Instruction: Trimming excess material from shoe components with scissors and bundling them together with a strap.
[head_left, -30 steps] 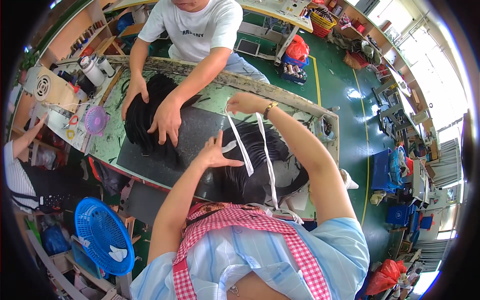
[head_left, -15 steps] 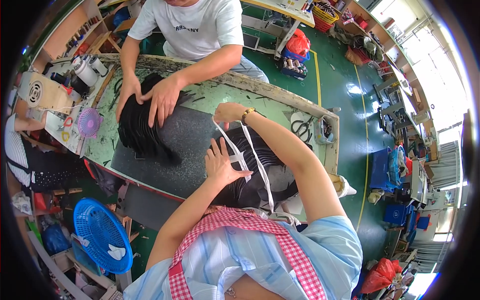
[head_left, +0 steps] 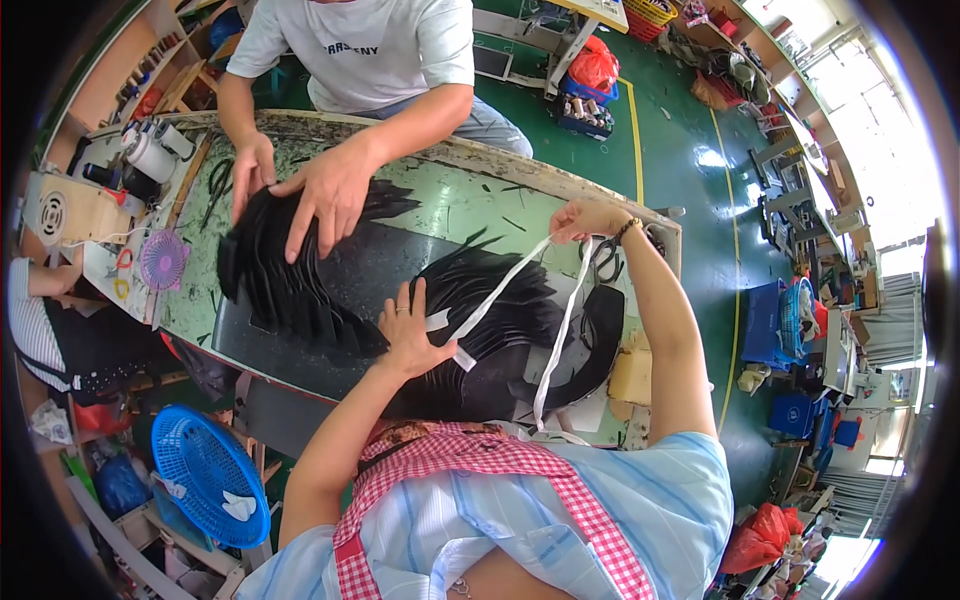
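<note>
My right hand (head_left: pixel 590 220) is raised over the far right part of the table, its fingertips pinched on a narrow white tape (head_left: pixel 500 292). One length of the tape slants down to the black pieces near my left hand; another hangs down toward me. My left hand (head_left: pixel 410 335) lies with fingers spread at the left edge of a fanned row of thin black pieces (head_left: pixel 500 330), its thumb beside the tape's lower end. Across the table a co-worker's two hands (head_left: pixel 325 205) rest on another fanned stack of black pieces (head_left: pixel 285 265).
A dark mat (head_left: pixel 360 265) covers part of the green worktable (head_left: pixel 470 205). Black scissors (head_left: pixel 607 260) lie at its right end. Spools (head_left: pixel 150 158), a purple fan (head_left: pixel 163 260) and orange-handled scissors (head_left: pixel 122 275) are at the left. A blue basket (head_left: pixel 205 470) stands below.
My right hand has moved right and away from my left hand, drawing the white tape out longer. My left hand has shifted slightly left. The co-worker's hands stay on their stack.
</note>
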`<state>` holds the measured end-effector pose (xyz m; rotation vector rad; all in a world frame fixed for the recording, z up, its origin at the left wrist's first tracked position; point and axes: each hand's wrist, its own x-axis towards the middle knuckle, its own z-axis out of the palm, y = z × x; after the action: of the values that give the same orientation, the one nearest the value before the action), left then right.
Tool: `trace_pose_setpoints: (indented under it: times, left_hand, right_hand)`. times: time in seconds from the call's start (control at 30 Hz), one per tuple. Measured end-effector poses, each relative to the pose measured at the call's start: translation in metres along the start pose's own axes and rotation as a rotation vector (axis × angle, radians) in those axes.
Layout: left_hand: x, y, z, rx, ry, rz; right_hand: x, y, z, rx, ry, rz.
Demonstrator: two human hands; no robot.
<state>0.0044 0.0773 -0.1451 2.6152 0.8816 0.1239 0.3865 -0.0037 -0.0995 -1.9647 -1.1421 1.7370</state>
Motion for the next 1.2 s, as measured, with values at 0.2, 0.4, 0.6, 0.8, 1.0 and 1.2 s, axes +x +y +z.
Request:
trace_pose_setpoints:
  times: [0.2, 0.4, 0.6, 0.8, 1.0, 1.2]
  left_hand:
    - [0.002, -0.014, -0.023, -0.104, -0.14, 0.241]
    - [0.001, -0.02, -0.014, -0.202, -0.091, 0.274]
    - [-0.003, -0.03, -0.003, -0.361, 0.055, 0.198]
    - [0.001, -0.035, -0.002, -0.464, 0.107, 0.246]
    - [0.003, -0.056, 0.0, -0.589, 0.064, 0.268]
    - [-0.001, -0.085, 0.001, -0.817, 0.045, 0.153]
  right_hand:
    - [0.025, -0.034, 0.024, 0.103, 0.111, -0.272]
    - [0.108, 0.01, 0.051, -0.346, 0.193, -0.121]
    - [0.062, 0.036, 0.107, -0.081, 0.605, -0.204]
    - [0.034, 0.076, 0.146, -0.086, 0.521, -0.466]
    - [0.024, 0.097, 0.179, 0.642, 0.044, 0.29]
    - [0.001, 0.064, 0.23, 1.247, 0.104, 0.128]
